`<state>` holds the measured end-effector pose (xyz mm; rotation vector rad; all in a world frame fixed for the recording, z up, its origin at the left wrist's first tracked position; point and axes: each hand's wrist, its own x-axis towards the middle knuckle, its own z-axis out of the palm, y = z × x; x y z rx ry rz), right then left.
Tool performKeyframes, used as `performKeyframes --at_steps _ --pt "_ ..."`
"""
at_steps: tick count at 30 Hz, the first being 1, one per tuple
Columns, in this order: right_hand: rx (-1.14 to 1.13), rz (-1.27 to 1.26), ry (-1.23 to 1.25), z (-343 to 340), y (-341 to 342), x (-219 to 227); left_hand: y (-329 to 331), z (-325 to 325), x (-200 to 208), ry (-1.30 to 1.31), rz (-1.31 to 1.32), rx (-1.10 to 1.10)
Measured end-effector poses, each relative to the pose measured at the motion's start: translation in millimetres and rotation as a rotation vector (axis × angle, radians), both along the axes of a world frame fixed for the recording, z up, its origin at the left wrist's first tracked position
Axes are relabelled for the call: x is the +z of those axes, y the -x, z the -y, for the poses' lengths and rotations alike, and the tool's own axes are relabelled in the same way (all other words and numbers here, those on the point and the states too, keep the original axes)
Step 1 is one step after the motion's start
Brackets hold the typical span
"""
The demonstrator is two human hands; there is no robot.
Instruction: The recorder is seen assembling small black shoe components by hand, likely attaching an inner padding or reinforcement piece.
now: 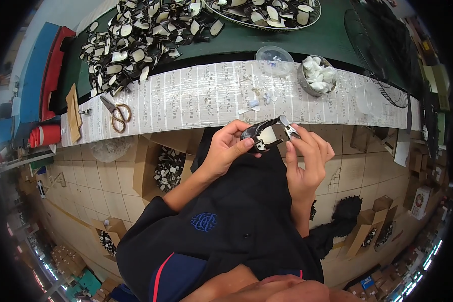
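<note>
Head view. My left hand [226,146] is closed around a small black shoe-upper piece with a pale lining [263,135], thumb on top and fingers curled beneath it. My right hand [307,153] meets the same piece from the other side, its fingertips [290,132] pinched on the right end, where a small silvery part shows; whether this is a tool or a fitting of the piece I cannot tell. The piece is held in the air between both hands, just in front of the near edge of the workbench strip [186,98] covered in pale printed paper, above my dark-clothed lap.

On the paper strip lie a pair of scissors [117,113] to the left, a round tin of white bits [318,74] to the right, and a clear plastic lid [274,54] just beside the tin. Behind the strip, on the green tabletop [287,40], a heap of black-and-pale cut pieces [136,40] spreads at left, and a wire tray [267,14] holds more of them. Below the bench, an open cardboard box [166,166] on the tiled floor contains similar pieces.
</note>
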<state>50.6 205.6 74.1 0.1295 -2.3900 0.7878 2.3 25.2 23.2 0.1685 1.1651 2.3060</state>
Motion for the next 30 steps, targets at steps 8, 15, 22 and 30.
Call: performKeyframes --at_steps 8,15,22,30 --pt "-0.059 -0.021 0.155 -3.6 -3.4 3.5 0.3 -2.1 0.0 0.009 0.016 0.006" --pt "0.005 -0.025 0.219 -5.6 -4.8 2.0 -3.2 -1.5 3.8 0.032 -0.060 0.011" --pt "-0.007 -0.055 1.001 -8.1 -16.3 -6.7 -9.0 4.4 24.5 -0.024 -0.065 -0.029" --pt "0.369 -0.154 1.373 -15.7 -9.5 3.2 -6.3 12.0 48.7 -0.392 0.125 -0.321"
